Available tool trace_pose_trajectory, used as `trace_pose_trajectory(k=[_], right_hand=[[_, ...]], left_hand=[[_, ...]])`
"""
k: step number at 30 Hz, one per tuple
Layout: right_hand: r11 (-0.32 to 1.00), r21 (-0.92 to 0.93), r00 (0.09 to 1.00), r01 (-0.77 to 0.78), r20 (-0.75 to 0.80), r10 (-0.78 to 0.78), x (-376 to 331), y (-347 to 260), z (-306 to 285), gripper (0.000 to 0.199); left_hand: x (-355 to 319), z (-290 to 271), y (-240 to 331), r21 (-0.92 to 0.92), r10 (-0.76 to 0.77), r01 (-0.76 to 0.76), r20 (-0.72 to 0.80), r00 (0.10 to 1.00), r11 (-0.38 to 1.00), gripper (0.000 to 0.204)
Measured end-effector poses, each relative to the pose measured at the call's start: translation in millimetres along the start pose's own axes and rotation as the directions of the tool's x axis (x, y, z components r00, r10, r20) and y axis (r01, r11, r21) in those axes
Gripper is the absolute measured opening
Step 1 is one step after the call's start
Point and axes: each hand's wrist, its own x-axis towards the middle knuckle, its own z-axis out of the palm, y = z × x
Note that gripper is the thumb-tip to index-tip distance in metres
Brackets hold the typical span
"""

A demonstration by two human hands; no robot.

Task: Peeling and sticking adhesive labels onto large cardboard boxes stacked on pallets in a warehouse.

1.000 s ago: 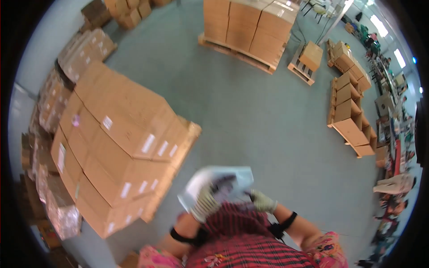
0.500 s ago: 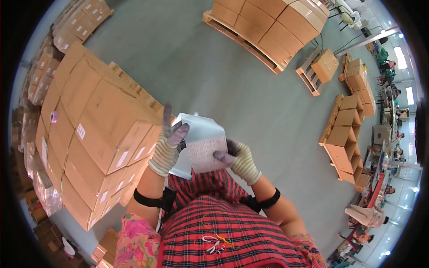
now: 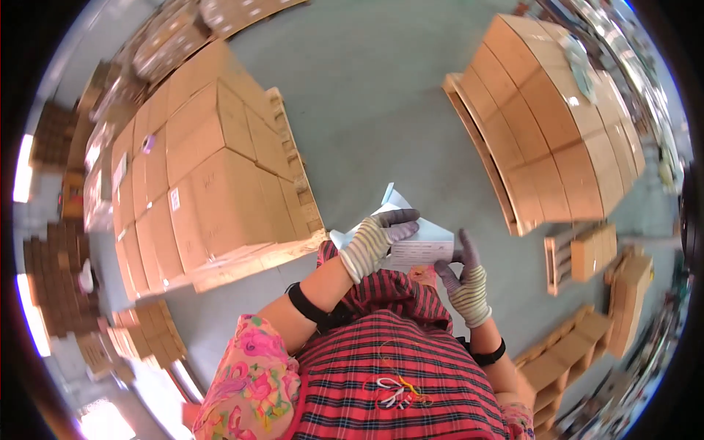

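Observation:
In front of my apron is a pale blue and white printed label sheet (image 3: pixel 429 236), bent, with rows of small print on its lower part. My left hand (image 3: pixel 383 233), in a grey and striped knit glove, is closed on its left side with the fingers lying across the top. At the right edge, my right hand (image 3: pixel 463 277), gloved the same way, has its thumb by the lower corner and one finger stretched upward. The sheet's edge runs between that thumb and the fingers. Part of the sheet is hidden under my left hand.
Stacked cartons (image 3: pixel 213 169) stand on a pallet to my left, with a purple tape roll (image 3: pixel 149 144) on them. Another loaded pallet (image 3: pixel 543 125) is at the far right. A low pallet with one carton (image 3: pixel 594 251) and open cartons (image 3: pixel 565 352) are nearer right. Grey floor (image 3: pixel 359 95) lies between.
My view has turned left, so the pallets have shifted across it. My left hand has moved over the sheet, its fingers now pointing right across it. My right hand stays at the sheet's right edge.

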Motion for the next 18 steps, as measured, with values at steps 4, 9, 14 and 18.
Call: trace_pose_trajectory(k=[4, 9, 14, 18], right_hand=[[0.996, -0.084, 0.947, 0.036, 0.32, -0.007, 86.1, -4.4, -37.0, 0.045], [0.987, -0.039, 0.731, 0.158, 0.677, -0.091, 170.9, -8.1, -51.0, 0.035], [0.95, -0.041, 0.551, 0.309, 0.822, -0.144, 260.1, 7.4, -10.0, 0.027], [0.905, -0.08, 0.494, 0.418, 0.856, -0.152, 342.4, 10.4, 37.1, 0.024]], left_hand=[[12.6, 20.5, 4.3, -0.119, 0.155, -0.174, -0.153, 0.976, 0.977, 0.033], [14.0, 32.3, 27.0, -0.243, 0.183, -0.233, -0.209, 0.961, 0.942, 0.034], [46.9, 3.9, 51.7, -0.191, 0.248, -0.355, -0.428, 0.869, 0.915, 0.033], [103.3, -34.7, 93.6, -0.313, 0.272, -0.493, -0.543, 0.794, 0.812, 0.025]])
